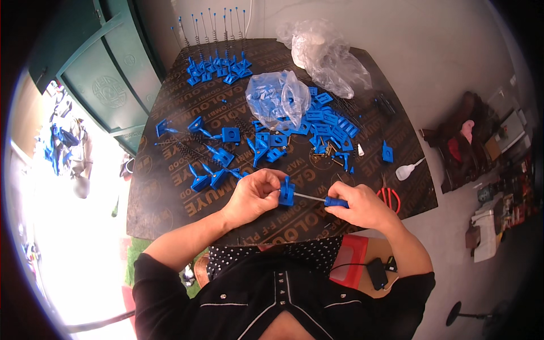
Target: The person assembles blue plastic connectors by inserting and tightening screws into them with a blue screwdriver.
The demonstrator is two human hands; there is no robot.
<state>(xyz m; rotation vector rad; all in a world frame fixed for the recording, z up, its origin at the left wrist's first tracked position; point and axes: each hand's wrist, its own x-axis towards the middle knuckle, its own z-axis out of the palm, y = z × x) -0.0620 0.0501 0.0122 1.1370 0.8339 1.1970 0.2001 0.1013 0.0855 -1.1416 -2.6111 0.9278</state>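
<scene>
Near the front edge of the dark table, my left hand (pixel 253 195) pinches a blue plastic bracket (pixel 287 192) with a square base. My right hand (pixel 362 205) is wrapped round the blue handle of a screwdriver (pixel 310 197). Its metal shaft points left and its tip meets the base of the bracket; the tip itself is hidden. Beyond my hands lie loose blue square plates (pixel 231 135), and a blue bracket with a stem (pixel 199 181) is among several to the left. Small brass-coloured screws (pixel 324 152) are scattered near the blue parts pile (pixel 334 126).
Several blue pieces with springs and thin rods (pixel 225 68) stand at the far left. Clear plastic bags (pixel 277 99) sit on the table (pixel 187 107). Right of my right hand lie red-handled pliers or scissors (pixel 389 198) and a white spoon-shaped piece (pixel 405 171). A green door (pixel 107 85) stands left.
</scene>
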